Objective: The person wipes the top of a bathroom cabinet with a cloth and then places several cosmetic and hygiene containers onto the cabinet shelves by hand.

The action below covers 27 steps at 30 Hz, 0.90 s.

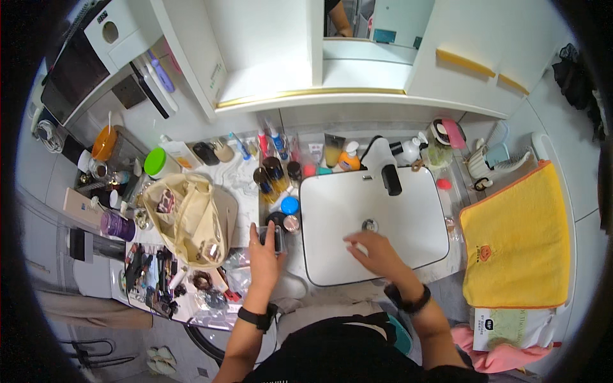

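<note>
My left hand (264,260) is at the counter just left of the sink. Its fingers are closed on a small clear box with something dark inside (277,239); part of the box is hidden by the fingers. Beside it are a round pink-topped jar (291,223), a black round lid (276,219) and a blue-capped jar (290,205). Over the front of the white sink (332,255) hovers my right hand (378,254), fingers apart and holding nothing. Near its fingertips is the drain (370,225), with the black-tipped tap (391,179) behind.
A cream cloth bag (191,217) stands left, beside a heap of makeup and small tools (153,277). Bottles, including an orange one (349,158), line the back. The open white cabinet (265,48) overhangs the counter. A yellow towel (520,242) hangs at the right.
</note>
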Motion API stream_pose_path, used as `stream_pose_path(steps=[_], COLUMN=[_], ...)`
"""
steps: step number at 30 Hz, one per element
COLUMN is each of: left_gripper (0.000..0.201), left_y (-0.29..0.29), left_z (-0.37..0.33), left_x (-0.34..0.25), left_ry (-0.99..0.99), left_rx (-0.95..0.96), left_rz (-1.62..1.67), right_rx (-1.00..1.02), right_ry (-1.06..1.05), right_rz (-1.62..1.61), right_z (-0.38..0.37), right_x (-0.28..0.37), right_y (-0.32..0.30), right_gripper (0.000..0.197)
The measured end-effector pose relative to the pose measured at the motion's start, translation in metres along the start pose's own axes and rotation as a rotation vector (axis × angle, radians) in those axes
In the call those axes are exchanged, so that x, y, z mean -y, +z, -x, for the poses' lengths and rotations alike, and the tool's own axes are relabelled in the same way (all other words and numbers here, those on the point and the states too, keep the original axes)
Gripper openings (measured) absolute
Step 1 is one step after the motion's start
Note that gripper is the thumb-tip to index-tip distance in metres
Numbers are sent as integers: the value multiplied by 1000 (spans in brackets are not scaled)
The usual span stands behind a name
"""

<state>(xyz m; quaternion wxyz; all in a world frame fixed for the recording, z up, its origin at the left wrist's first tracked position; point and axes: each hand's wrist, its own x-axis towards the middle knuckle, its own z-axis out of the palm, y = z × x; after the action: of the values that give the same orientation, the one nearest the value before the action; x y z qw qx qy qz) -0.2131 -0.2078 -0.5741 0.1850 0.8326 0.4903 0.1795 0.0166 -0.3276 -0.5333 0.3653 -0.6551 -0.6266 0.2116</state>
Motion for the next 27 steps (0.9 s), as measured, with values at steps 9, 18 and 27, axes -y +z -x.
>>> stream_pose_path(steps=[9, 18, 27], left_gripper=[79, 67, 60], left_y=[17, 19, 22], left_z=[-4, -3, 13], left_x=[15, 18, 17], left_ry=[75, 109, -73], left_rx=[-33, -33, -175], left_rz=[15, 31, 390], right_rx=[-289, 1, 9], right_ry=[168, 616, 743], right_rz=[577, 671, 518], right_z=[-205, -238, -228], right_x=[-145, -194, -132], right_y=[88, 120, 111], right_gripper=[13, 51, 55])
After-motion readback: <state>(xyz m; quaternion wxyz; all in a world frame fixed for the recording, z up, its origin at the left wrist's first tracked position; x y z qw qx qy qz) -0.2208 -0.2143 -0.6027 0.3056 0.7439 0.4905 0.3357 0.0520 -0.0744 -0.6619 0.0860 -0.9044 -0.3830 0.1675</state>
